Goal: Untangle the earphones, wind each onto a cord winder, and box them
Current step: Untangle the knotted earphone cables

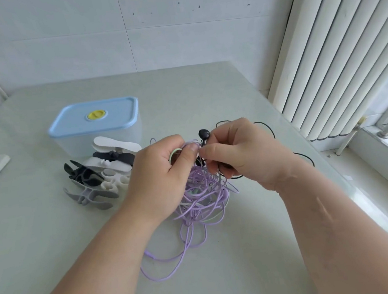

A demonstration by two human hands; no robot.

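A: Head view: both bare hands meet over the pale table [206,93], lifted a little above a tangle of earphone cords. The left hand [160,173] is curled, thumb pressed against the forefinger, pinching a bunch of purple cord [200,193] at the top of the knot; a pale green ring-shaped part [174,154] shows inside its grip.

B: And the right hand?

A: The right hand [238,152] is closed too, fingertips nipped on a thin black cord. A black earbud [204,134] stands just above its forefinger, between the two hands.

B: Where does the rest of the cord lie?

A: The purple cord hangs down from the left hand's pinch and spreads in loose loops on the table below and between the two wrists. The black cord [267,128] loops out behind the right hand and comes round again by the right wrist. How the cords cross inside the knot I cannot tell.

B: The winders and the box?

A: The cord winders [96,177] lie in a heap just to the left of the left hand: white, black and grey ones, overlapping. Beyond them, farther from the left hand, stands the box [96,130], clear-walled, its blue lid on, with a yellow knob in the middle.

B: Anything on the right hand's side?

A: Vertical blinds [335,50] and a window sill [379,159], well apart from the right hand.
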